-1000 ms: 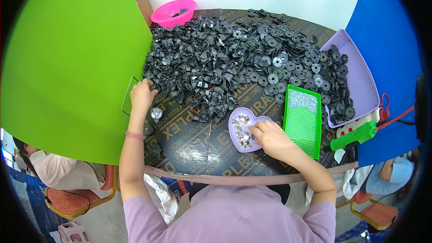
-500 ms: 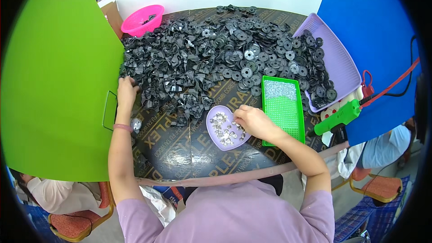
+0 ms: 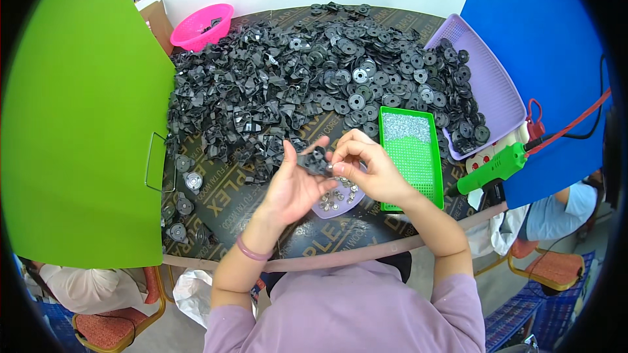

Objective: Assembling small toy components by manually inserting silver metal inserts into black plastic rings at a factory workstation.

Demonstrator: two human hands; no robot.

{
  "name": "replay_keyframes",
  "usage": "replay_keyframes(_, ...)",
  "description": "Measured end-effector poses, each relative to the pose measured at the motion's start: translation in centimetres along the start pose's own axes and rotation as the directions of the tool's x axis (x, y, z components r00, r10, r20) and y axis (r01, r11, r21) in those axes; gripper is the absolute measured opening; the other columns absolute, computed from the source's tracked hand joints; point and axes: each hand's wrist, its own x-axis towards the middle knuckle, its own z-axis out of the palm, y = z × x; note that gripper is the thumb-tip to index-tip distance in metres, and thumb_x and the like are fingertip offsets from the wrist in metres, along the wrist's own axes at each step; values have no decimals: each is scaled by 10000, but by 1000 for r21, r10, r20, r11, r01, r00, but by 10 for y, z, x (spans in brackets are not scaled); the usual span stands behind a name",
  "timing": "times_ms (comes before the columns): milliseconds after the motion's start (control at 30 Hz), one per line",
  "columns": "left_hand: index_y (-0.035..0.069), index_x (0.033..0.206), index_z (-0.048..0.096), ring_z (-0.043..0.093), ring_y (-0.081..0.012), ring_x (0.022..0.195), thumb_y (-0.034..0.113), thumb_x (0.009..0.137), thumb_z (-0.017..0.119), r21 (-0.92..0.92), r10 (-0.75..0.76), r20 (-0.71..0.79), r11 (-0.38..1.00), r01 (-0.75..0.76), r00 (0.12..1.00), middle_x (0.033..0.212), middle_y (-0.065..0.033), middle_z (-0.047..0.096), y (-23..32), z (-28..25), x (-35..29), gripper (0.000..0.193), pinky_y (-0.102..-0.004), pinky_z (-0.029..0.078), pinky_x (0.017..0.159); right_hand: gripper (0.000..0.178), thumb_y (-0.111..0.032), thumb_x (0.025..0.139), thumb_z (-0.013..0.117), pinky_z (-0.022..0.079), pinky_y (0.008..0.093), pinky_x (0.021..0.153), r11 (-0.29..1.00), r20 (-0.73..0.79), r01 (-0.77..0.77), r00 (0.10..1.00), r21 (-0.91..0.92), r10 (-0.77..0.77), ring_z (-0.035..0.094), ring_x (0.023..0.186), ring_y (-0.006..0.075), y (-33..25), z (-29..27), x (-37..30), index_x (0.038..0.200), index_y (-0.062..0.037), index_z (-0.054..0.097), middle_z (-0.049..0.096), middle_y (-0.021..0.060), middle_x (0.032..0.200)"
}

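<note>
My left hand [image 3: 293, 186], palm up with the thumb raised, holds a black plastic part [image 3: 316, 159] at its fingers. Close against that part, my right hand [image 3: 367, 168] pinches a small silvery metal piece [image 3: 331, 166] between thumb and fingers. Under the hands lies a lilac heart-shaped dish [image 3: 354, 203], partly covered by them, with several small round metal pieces [image 3: 330, 201] in it. Just beyond is a large heap of angular black plastic parts [image 3: 242, 91]. It runs into a heap of black plastic discs [image 3: 392, 72] toward the right.
A green tray [image 3: 412, 163] with tiny silvery pieces stands right of the dish. Beyond it is a lilac basket [image 3: 494, 85] of discs. A green power screwdriver [image 3: 490, 170] lies at the right edge. Several assembled round parts [image 3: 184, 204] sit left; a pink basket [image 3: 203, 26] stands far left.
My left hand has come from the heap's left edge to the middle with a black plastic part. My right hand has lifted from the dish with a small metal piece, meeting the part.
</note>
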Motion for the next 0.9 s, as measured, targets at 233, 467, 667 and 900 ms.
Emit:
replay_keyframes(233,4,1288,357,478,-275,1159,438,967,267,111,53,-32,993,-49,998,1243,-177,448,-25,6,7,547,-427,420,980,62,-59,792,642,406,234,647,988,-78,9,997,-154,-22,461,764,106,11,1,-2,805,-23,593,461,33,899)
replay_keyframes(467,58,1232,429,508,-233,1073,463,962,268,153,50,-63,987,-40,997,1180,-123,505,-28,-1,6,512,-401,436,917,149,-37,778,643,436,248,604,981,-150,-33,989,-193,4,485,694,118,4,7,0,891,-19,546,462,53,870)
replay_keyframes(667,68,1222,455,514,-232,1004,503,944,307,-67,-13,-42,998,10,999,1098,-101,545,-22,-6,4,537,-377,431,862,203,-46,781,661,424,225,575,967,-146,35,987,-254,-74,474,666,96,12,6,5,946,-26,545,459,24,842)
replay_keyframes(900,8,1283,412,509,-246,1043,181,911,394,-415,-36,-64,910,6,997,1095,-147,546,-9,-19,9,411,-423,428,937,272,-99,720,690,484,421,757,500,-314,-258,949,-826,-28,592,873,344,94,-55,79,929,18,559,605,192,911)
